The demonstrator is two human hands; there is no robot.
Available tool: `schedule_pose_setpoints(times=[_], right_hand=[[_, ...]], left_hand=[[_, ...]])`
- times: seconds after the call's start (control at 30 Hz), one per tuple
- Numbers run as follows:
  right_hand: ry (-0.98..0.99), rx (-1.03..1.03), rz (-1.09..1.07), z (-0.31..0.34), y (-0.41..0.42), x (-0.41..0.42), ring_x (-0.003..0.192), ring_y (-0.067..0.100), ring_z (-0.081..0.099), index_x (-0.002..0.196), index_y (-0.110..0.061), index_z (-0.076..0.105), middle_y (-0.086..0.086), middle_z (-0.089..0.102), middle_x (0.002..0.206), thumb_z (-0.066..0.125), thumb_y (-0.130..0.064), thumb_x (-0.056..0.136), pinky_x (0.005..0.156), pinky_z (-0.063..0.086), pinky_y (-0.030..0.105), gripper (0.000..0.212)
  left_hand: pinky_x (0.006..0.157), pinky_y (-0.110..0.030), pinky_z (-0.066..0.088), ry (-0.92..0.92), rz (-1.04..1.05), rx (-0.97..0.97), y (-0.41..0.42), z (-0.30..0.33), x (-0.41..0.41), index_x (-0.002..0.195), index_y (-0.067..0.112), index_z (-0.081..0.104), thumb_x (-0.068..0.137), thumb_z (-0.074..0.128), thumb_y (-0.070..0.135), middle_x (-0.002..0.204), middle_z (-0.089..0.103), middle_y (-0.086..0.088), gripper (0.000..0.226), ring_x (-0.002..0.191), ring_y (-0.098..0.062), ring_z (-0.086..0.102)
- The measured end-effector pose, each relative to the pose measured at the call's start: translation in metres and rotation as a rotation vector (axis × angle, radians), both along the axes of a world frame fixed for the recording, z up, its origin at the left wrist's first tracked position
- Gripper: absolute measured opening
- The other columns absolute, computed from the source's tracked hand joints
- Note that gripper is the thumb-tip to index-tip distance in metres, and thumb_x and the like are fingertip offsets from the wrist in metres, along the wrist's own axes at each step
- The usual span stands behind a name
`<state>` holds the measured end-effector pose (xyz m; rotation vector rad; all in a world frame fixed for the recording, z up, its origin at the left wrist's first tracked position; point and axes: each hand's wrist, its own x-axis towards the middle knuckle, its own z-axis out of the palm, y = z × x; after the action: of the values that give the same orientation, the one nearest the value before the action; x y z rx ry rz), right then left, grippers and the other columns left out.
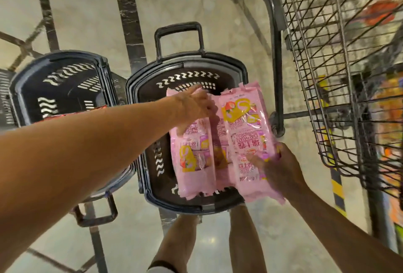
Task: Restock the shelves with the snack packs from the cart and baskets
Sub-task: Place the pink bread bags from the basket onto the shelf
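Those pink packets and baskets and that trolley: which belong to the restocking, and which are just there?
Part of the job: pink snack packs in both hands, left hand, right hand, middle basket, left basket, wire cart.

Just there: tiled floor.

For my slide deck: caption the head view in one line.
Both hands lift pink snack packs from the middle basket: left hand and right hand, wire cart alongside.

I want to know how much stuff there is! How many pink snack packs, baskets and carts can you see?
Pink snack packs: 3, left, middle, right
Dark baskets: 2, left and middle
Wire carts: 1
Total: 6

The left hand and right hand each hold a pack.
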<state>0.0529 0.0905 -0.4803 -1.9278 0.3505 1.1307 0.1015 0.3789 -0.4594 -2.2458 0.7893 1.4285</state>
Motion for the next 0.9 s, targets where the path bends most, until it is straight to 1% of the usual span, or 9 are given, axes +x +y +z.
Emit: schedule_pose_setpoints(times=[0.13, 0.3, 0.37, 0.43, 0.47, 0.53, 0.7, 0.77, 0.9], right_hand=[[-0.020, -0.012, -0.002, -0.005, 0.000, -0.005, 0.087, 0.007, 0.074, 0.116, -0.029, 0.062, -0.013, 0.075, 0.103, 0.085, -0.042, 0.075, 0.060, 0.054, 0.017, 0.049], [-0.037, 0.015, -0.007, 0.000, 0.002, -0.010, 0.092, 0.008, 0.073, 0.117, -0.030, 0.065, -0.013, 0.076, 0.105, 0.084, -0.035, 0.078, 0.070, 0.056, 0.024, 0.043], [-0.054, 0.011, -0.013, 0.007, 0.005, -0.012, 0.092, 0.011, 0.073, 0.116, -0.030, 0.065, -0.011, 0.075, 0.105, 0.084, -0.032, 0.078, 0.067, 0.053, 0.022, 0.042], [-0.055, 0.000, -0.069, 0.017, 0.008, -0.013, 0.087, 0.009, 0.072, 0.115, -0.027, 0.061, -0.011, 0.074, 0.101, 0.087, -0.029, 0.075, 0.059, 0.051, 0.018, 0.048], [-0.063, 0.008, -0.097, 0.025, 0.008, -0.015, 0.083, 0.005, 0.072, 0.117, -0.026, 0.059, -0.012, 0.073, 0.099, 0.088, -0.027, 0.074, 0.055, 0.051, 0.015, 0.052], [-0.111, 0.039, -0.111, 0.043, 0.008, -0.020, 0.079, -0.001, 0.071, 0.125, -0.025, 0.056, -0.012, 0.073, 0.101, 0.090, -0.025, 0.072, 0.057, 0.052, 0.013, 0.063], [-0.272, 0.070, -0.094, 0.118, 0.008, -0.047, 0.099, -0.001, 0.068, 0.139, -0.038, 0.047, -0.026, 0.069, 0.107, 0.089, -0.062, 0.056, 0.087, 0.056, 0.030, 0.096], [-0.315, 0.084, -0.108, 0.158, 0.009, -0.060, 0.099, -0.015, 0.061, 0.143, -0.038, 0.045, -0.035, 0.064, 0.106, 0.087, -0.064, 0.056, 0.091, 0.052, 0.026, 0.100], [-0.392, 0.103, -0.159, 0.245, 0.006, -0.087, 0.093, -0.037, 0.045, 0.145, -0.033, 0.045, -0.043, 0.048, 0.112, 0.086, -0.025, 0.077, 0.077, 0.038, -0.004, 0.079]], left_hand=[[0.123, -0.053, 0.004, -0.005, -0.033, 0.065, 0.001, -0.005, -0.002, 0.160, 0.034, 0.007, 0.066, 0.075, 0.075, 0.169, 0.004, -0.004, 0.123, 0.155, -0.032, 0.003], [0.124, -0.047, 0.006, -0.036, -0.002, -0.021, 0.017, 0.005, -0.009, 0.160, 0.031, 0.014, 0.067, 0.074, 0.075, 0.166, 0.016, -0.005, 0.119, 0.154, -0.032, 0.008], [0.124, -0.043, 0.022, -0.009, 0.077, -0.061, 0.028, 0.010, -0.014, 0.158, 0.034, 0.019, 0.065, 0.078, 0.072, 0.160, 0.036, -0.002, 0.117, 0.149, -0.029, 0.028], [0.104, -0.038, 0.045, 0.008, 0.199, -0.088, 0.037, 0.021, -0.020, 0.155, 0.037, 0.024, 0.061, 0.080, 0.073, 0.138, 0.059, 0.000, 0.115, 0.129, -0.028, 0.054], [0.094, -0.035, 0.048, 0.012, 0.263, -0.094, 0.042, 0.029, -0.024, 0.155, 0.036, 0.026, 0.060, 0.080, 0.073, 0.131, 0.062, 0.000, 0.116, 0.123, -0.027, 0.058], [0.093, -0.037, 0.050, -0.015, 0.363, -0.104, 0.053, 0.045, -0.034, 0.155, 0.031, 0.029, 0.059, 0.079, 0.075, 0.128, 0.064, 0.000, 0.116, 0.120, -0.027, 0.061], [0.091, -0.037, 0.050, -0.111, 0.605, -0.157, 0.087, 0.106, -0.078, 0.139, 0.033, 0.039, 0.067, 0.077, 0.072, 0.116, 0.067, 0.005, 0.091, 0.111, -0.024, 0.063], [0.084, -0.035, 0.047, -0.160, 0.688, -0.187, 0.101, 0.142, -0.098, 0.128, 0.034, 0.045, 0.070, 0.078, 0.068, 0.110, 0.067, 0.006, 0.075, 0.106, -0.023, 0.064], [0.087, -0.035, 0.049, -0.283, 0.786, -0.268, 0.120, 0.223, -0.130, 0.131, 0.035, 0.047, 0.070, 0.080, 0.065, 0.116, 0.068, 0.003, 0.076, 0.107, -0.026, 0.064]])
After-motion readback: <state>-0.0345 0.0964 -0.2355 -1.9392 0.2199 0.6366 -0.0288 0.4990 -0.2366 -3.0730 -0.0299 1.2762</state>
